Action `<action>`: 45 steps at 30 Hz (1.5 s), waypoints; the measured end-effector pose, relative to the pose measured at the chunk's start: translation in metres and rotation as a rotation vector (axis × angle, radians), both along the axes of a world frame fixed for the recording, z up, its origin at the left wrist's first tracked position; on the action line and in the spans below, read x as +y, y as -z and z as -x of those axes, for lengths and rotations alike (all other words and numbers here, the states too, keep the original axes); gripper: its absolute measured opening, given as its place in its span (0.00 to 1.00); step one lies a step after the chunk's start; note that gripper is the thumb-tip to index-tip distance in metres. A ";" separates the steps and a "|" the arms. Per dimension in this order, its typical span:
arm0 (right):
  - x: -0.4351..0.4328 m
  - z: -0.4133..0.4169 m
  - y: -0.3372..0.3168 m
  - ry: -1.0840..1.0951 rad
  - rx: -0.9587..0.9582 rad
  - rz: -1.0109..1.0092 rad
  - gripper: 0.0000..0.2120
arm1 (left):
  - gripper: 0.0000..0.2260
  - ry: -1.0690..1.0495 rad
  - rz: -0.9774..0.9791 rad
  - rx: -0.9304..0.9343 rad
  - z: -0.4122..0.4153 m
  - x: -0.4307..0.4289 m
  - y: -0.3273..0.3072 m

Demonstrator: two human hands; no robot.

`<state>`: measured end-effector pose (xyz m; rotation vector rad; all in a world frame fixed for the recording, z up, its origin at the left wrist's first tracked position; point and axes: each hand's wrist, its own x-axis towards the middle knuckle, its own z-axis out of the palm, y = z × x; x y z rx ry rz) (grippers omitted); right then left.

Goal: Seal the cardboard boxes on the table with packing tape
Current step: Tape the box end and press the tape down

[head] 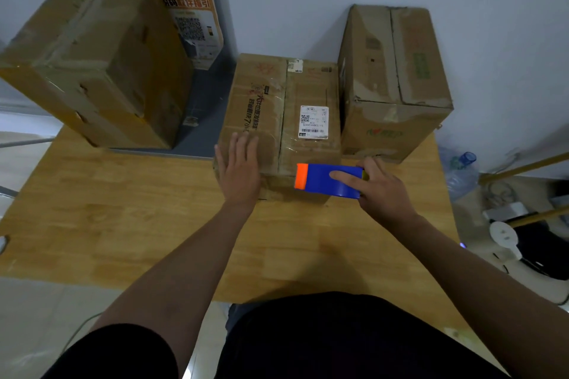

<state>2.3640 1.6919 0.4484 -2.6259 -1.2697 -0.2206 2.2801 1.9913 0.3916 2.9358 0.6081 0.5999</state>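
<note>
A low cardboard box (308, 92) with a white shipping label lies in the middle of the wooden table (123, 209), its two top flaps meeting along a centre seam. My left hand (238, 169) lies flat with straight fingers on the near left part of the box top. My right hand (380, 191) grips a blue tape dispenser (320, 180) with an orange end, index finger stretched along its side. The dispenser sits at the box's near edge, close to the seam. A larger box (92, 61) stands at the back left. A third box (397, 80) stands at the right.
A grey stand with an orange QR poster (197, 31) rises behind the left box against the wall. Right of the table, on the floor, are a clear water bottle (462, 169), wooden poles (523, 168), a white device (505, 237) and cables.
</note>
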 end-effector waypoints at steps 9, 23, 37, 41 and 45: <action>-0.002 -0.005 0.004 0.018 0.021 -0.024 0.35 | 0.21 0.063 0.123 0.081 -0.029 -0.040 0.005; -0.007 -0.005 0.001 0.018 0.061 -0.002 0.34 | 0.27 -0.018 0.096 0.247 -0.028 -0.042 0.004; -0.055 -0.018 -0.004 0.051 0.044 -0.045 0.36 | 0.29 0.003 0.140 0.436 -0.027 -0.037 -0.010; -0.088 -0.028 0.002 0.081 0.024 -0.076 0.37 | 0.29 0.004 0.144 0.444 -0.029 -0.039 -0.013; -0.081 -0.029 0.007 0.087 0.016 -0.056 0.36 | 0.29 -0.008 0.146 0.414 -0.029 -0.040 -0.012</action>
